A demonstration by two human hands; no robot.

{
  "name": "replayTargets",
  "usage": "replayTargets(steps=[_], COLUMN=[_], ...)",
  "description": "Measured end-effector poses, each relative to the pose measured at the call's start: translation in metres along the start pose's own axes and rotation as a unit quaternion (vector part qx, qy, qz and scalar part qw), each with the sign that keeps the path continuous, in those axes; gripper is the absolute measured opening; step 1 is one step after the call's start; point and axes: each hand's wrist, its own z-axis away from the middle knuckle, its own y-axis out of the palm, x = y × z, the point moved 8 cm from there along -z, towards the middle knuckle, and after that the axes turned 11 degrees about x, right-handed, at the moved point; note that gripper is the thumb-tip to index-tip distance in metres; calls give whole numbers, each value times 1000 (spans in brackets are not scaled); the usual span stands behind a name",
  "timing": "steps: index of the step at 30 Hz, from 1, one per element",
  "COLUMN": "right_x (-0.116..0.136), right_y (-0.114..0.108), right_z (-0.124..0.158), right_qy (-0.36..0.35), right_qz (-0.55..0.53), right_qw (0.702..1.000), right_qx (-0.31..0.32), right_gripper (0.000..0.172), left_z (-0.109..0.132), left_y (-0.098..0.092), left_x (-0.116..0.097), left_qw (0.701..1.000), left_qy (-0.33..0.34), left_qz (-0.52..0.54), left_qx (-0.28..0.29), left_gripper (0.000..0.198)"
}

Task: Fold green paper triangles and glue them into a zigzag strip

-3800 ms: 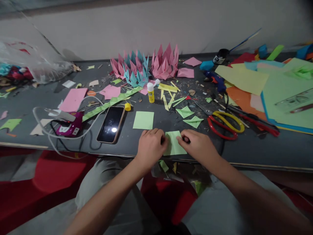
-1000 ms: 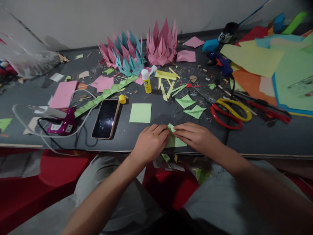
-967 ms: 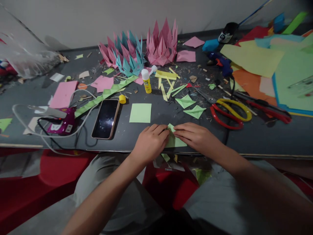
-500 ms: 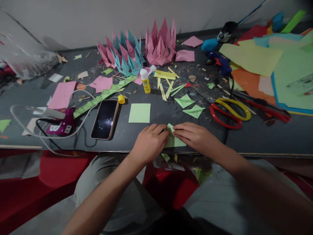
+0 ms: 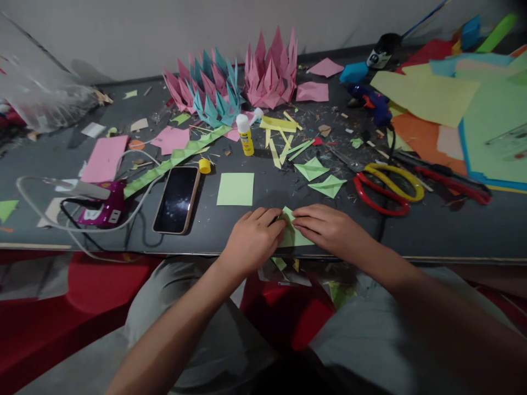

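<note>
A light green sheet of paper [image 5: 293, 237], folded to a peak at its far end, lies at the table's front edge. My left hand [image 5: 255, 233] is closed on its left side, with the fingertips pressed down near the fold. On the other side my right hand [image 5: 323, 224] pinches the paper, its fingers together and pointing left. The fingers cover much of the sheet. Just beyond my left hand rests a flat green paper square [image 5: 235, 189]. Two folded green paper pieces [image 5: 312, 168] lie past my right hand.
A phone [image 5: 177, 200] and a purple power adapter [image 5: 102, 211] with cables lie left. A glue stick [image 5: 245, 137] stands mid-table before pink and teal origami [image 5: 270, 77]. Scissors [image 5: 387, 189], a glue gun [image 5: 373, 107] and coloured paper sheets [image 5: 424, 99] are on the right.
</note>
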Motion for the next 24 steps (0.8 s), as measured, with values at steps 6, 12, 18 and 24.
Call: replayTargets(steps=[6,12,18,24], right_x=[1,1,1,-2], right_y=[0,-1,-2,1], right_z=[0,-1,-3,-3], right_qy=[-10,-9,-8,19], right_qz=[5,9,-3,4], right_qw=[1000,1000,1000,1000], right_qx=[3,-4,-8,-5], right_gripper=[24,24,25,23], left_z=[-1,-4,-8,-10], left_y=[-1,0,0,-1], left_x=[0,-1,-6,-8], left_qw=[1000,1000,1000,1000], left_qy=[-1,-3,3,-19], left_qz=[-6,-3,-9,-20], left_qx=[10,7,-13,-6], left_gripper=[18,15,17,18])
